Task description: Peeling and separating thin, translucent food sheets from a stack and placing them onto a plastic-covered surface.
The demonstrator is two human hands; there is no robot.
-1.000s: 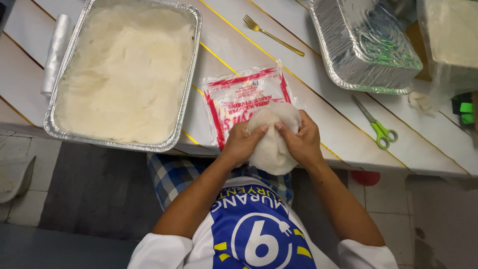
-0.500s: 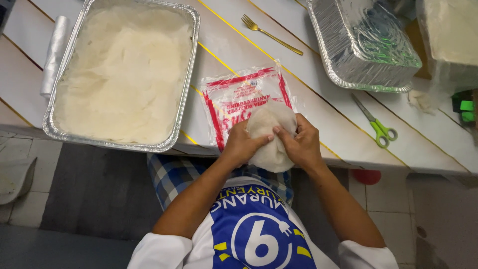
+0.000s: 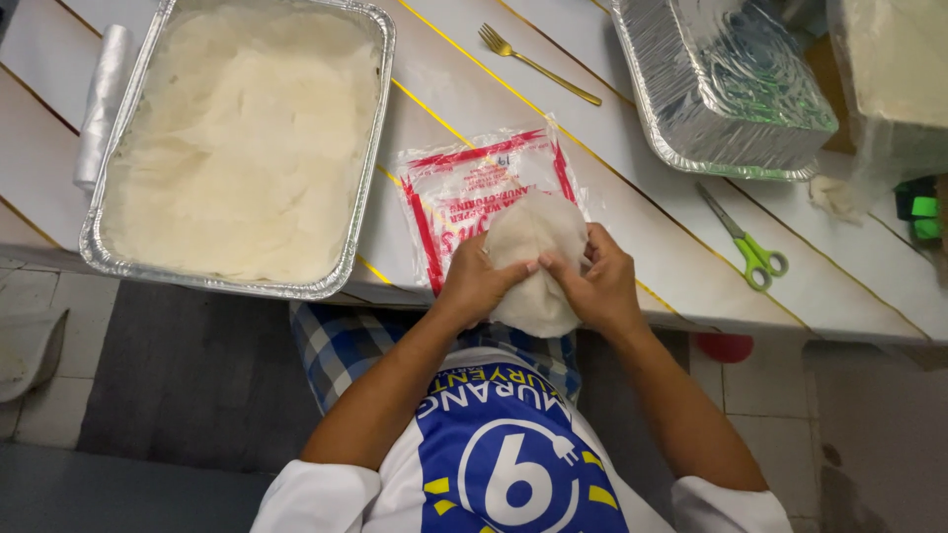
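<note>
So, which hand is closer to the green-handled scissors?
The right hand. It grips the round dough piece on the side toward the scissors; the left hand holds the far side.

Two foil trays sit on the table. One fork, one pair of scissors, one plastic packet.

Both forearms are extended forward from the torso and drawn together toward the near edge of the table, the elbows kept apart and bent. The left hand is curled with the palm turned inward, its fingers closed around a pale lump of dough. The right hand is cupped opposite it, the thumb pressed onto the dough's face. The fingertips of the two hands are brought almost together at the middle. Both wrists are bent slightly inward, and short white sleeves are seen at the upper arms.
</note>
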